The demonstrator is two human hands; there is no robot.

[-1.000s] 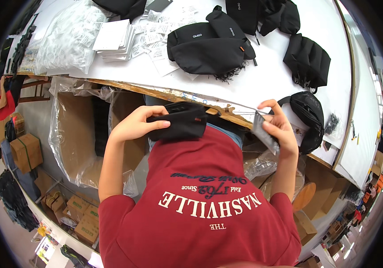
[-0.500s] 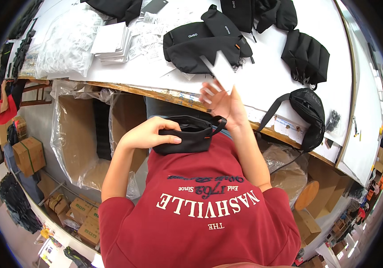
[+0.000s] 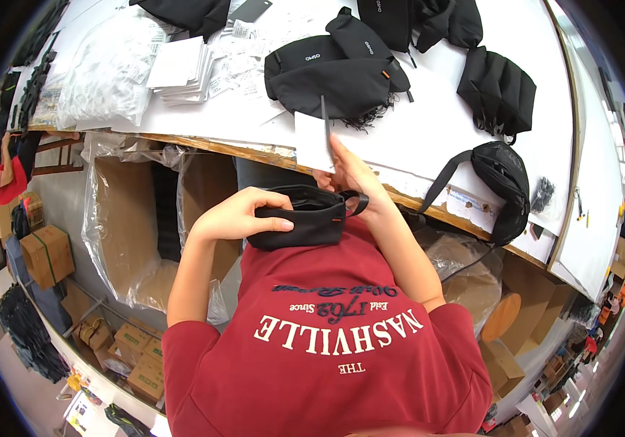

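A small black zip pouch (image 3: pixel 301 229) rests against my front with its top opening facing up. My left hand (image 3: pixel 243 213) is closed on its left side, thumb outside and fingers over the rim. A fabric loop and a small orange tab show at the pouch's right end. Just above the pouch, my right hand (image 3: pixel 349 171) pinches a white card (image 3: pixel 312 142) with a grey strip or folded edge along its right side. The card stands upright over the table edge; some of my right fingers are hidden behind it.
On the white table (image 3: pixel 232 127) lie black bags (image 3: pixel 327 80), a stack of white cards (image 3: pixel 181 69) and a plastic bag of labels (image 3: pixel 105 80). A black waist bag (image 3: pixel 501 193) hangs at the edge. Below stands a plastic-lined carton (image 3: pixel 127 211). Another person (image 3: pixel 3 178) is at far left.
My right hand has turned and moved left, bringing the white card lower and nearer the pouch. My left hand still grips the pouch in nearly the same place.
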